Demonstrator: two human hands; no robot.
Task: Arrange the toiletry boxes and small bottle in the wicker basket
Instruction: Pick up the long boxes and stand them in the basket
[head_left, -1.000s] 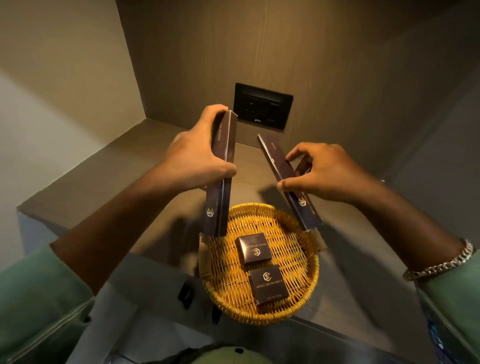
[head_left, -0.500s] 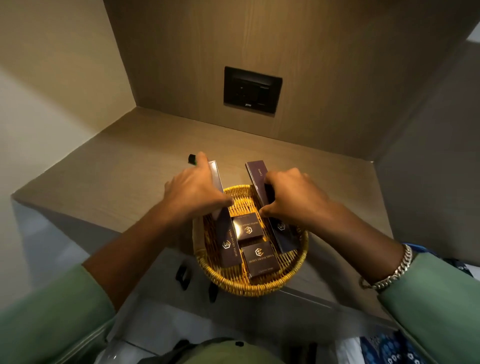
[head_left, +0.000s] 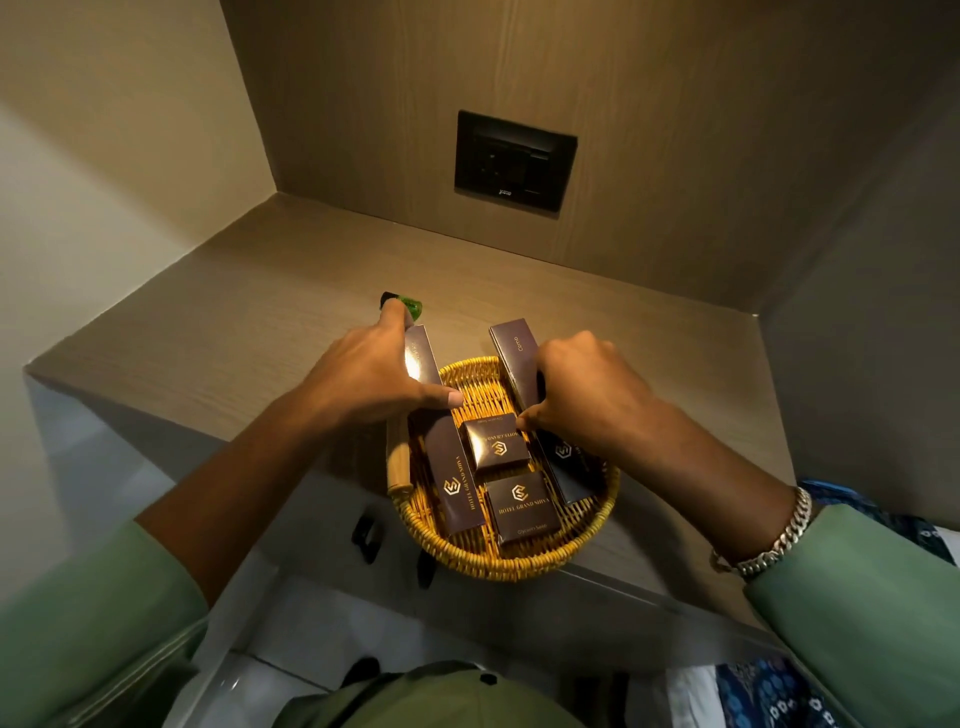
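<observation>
A round wicker basket (head_left: 524, 558) sits at the front edge of the wooden shelf (head_left: 270, 338). Two small square dark boxes lie in its middle, one (head_left: 496, 448) behind the other (head_left: 522, 506). A long dark box (head_left: 447, 467) lies along the basket's left side under my left hand (head_left: 371, 376), whose thumb presses it. Another long dark box (head_left: 514, 358) lies along the right side, gripped by my right hand (head_left: 582, 387). A small green bottle with a black cap (head_left: 410, 302) lies on the shelf behind my left fingertips.
A black socket panel (head_left: 514, 158) is set in the back wall. Walls close the shelf on the left and right. A light wooden stick-like piece (head_left: 399, 462) lies beside the basket's left rim. A drawer front with black handles (head_left: 366, 535) is below the shelf.
Both hands have come down from above the basket. The two long boxes now lie in it on either side of the small boxes. The green bottle has come into view.
</observation>
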